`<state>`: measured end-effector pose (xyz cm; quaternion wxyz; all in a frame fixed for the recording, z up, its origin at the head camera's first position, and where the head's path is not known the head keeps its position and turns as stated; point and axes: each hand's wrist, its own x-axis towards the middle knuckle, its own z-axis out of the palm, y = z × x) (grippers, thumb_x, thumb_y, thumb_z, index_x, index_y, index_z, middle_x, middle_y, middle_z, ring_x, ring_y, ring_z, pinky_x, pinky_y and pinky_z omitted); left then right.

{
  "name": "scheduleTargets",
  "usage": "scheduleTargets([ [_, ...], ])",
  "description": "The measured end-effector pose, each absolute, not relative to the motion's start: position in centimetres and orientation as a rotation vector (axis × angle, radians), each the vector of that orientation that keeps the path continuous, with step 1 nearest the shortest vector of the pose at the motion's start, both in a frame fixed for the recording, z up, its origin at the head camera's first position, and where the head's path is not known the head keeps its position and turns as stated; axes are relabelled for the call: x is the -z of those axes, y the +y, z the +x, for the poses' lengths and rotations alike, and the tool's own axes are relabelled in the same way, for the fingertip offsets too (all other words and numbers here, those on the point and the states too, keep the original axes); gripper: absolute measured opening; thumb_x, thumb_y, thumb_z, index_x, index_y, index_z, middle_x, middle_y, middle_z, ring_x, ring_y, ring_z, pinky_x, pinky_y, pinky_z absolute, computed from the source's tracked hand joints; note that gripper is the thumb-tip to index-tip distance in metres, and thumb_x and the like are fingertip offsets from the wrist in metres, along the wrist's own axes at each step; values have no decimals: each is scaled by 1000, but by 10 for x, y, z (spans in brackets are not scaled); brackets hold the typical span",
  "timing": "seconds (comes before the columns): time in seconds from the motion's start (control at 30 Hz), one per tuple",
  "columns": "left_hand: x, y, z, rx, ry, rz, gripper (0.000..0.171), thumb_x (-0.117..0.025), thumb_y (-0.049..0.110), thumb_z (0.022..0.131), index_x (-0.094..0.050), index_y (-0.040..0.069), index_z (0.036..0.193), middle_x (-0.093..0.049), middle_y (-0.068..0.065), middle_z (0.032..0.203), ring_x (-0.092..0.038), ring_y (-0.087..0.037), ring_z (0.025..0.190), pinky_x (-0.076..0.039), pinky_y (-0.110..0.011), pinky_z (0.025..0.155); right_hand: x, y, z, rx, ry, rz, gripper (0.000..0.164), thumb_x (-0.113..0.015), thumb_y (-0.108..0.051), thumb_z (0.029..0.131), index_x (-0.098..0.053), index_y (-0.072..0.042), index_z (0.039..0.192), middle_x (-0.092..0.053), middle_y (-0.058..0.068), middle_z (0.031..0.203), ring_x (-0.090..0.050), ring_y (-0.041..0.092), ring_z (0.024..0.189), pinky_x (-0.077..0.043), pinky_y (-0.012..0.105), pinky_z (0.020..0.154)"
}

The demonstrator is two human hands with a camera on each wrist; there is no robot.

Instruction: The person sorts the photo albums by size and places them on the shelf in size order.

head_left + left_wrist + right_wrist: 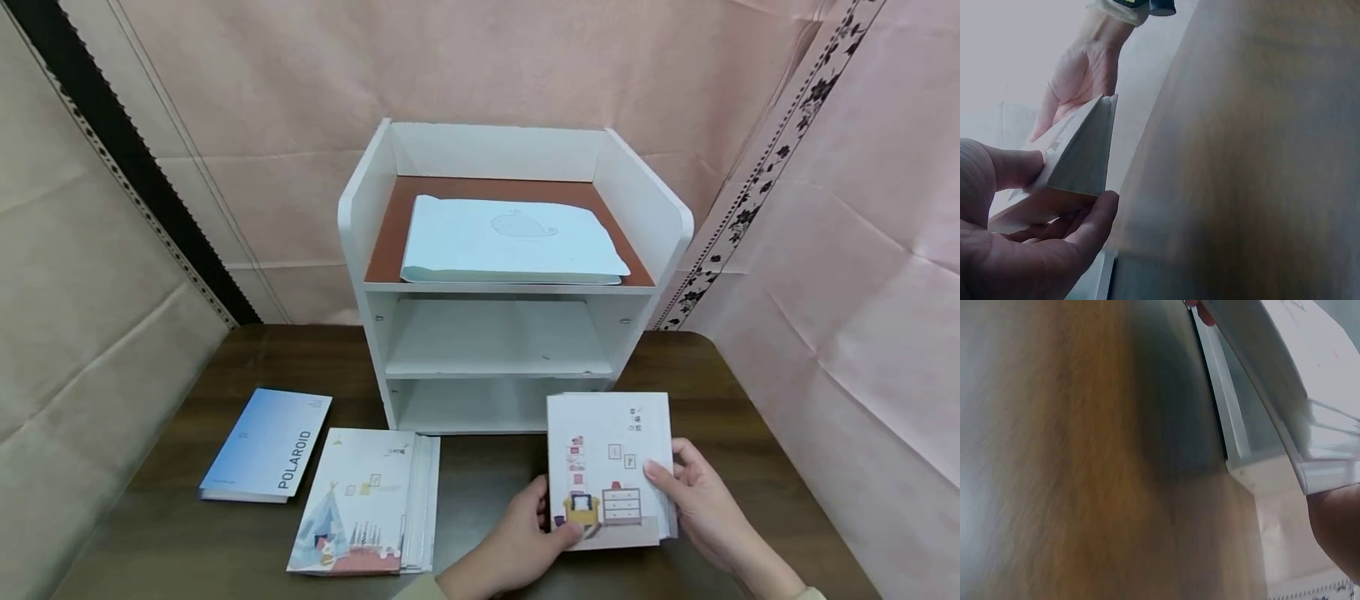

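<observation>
Both hands hold a white illustrated notebook [609, 467], lifted off the table in front of the small shelf. My left hand [521, 537] grips its lower left edge, the thumb on the cover and the fingers underneath, as the left wrist view shows. At the opposite edge my right hand [708, 504] pinches it, thumb on top. In the right wrist view the page edges of the notebook [1272, 394] face the camera. To the left lies another illustrated notebook [348, 500] with a tent drawing, its pages jutting out on the right. A blue POLAROID book [266, 446] lies beyond it.
The white shelf [495, 290] stands at the back of the dark wooden table [157, 542]. On its brown top board rests a pale blue notebook [513, 240] with a whale drawing. Two compartments open toward me below. Pale cloth [862, 250] surrounds the table.
</observation>
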<state>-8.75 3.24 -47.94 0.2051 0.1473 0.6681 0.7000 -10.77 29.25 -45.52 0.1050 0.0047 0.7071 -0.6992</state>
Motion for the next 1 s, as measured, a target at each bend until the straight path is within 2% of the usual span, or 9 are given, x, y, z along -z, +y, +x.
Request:
scheduleTargets([
  [0.37,484,6,-92,-2053,2009,381,40,-65,1,90,-49,3,128,-65,-3,103,-64,-13,90,-54,-24,73,455,261,-124,2037,2202,-229,37,-62,-14,96,-37,-6,123,-69,11,113,-68,34,93,-57,48,71],
  [0.53,479,-4,-94,-2068,2075,364,40,-65,3,91,-51,5,128,-65,-3,105,-63,-14,91,-54,-24,74,448,248,-130,2043,2240,-277,37,-64,-13,95,-39,-6,122,-68,12,111,-69,34,90,-57,49,67],
  [0.67,474,-15,-97,-2058,2095,375,40,-64,6,93,-51,5,130,-66,-3,108,-63,-13,93,-54,-24,75,442,238,-134,2049,2230,-372,42,-63,-10,95,-39,-8,129,-66,16,114,-68,35,91,-57,49,66],
  [0.83,462,-29,-100,-2077,2071,378,41,-62,9,95,-49,6,134,-66,-5,113,-63,-15,100,-54,-25,79,437,229,-135,2045,2212,-477,49,-61,-7,95,-37,-10,138,-62,22,120,-67,34,96,-57,46,70],
  [1.0,448,-44,-107,-2094,2072,361,43,-60,10,96,-48,7,137,-65,-8,118,-63,-18,105,-53,-26,81,436,219,-136,2020,2194,-487,46,-64,-7,94,-41,-3,133,-60,23,122,-65,28,102,-56,39,80],
])
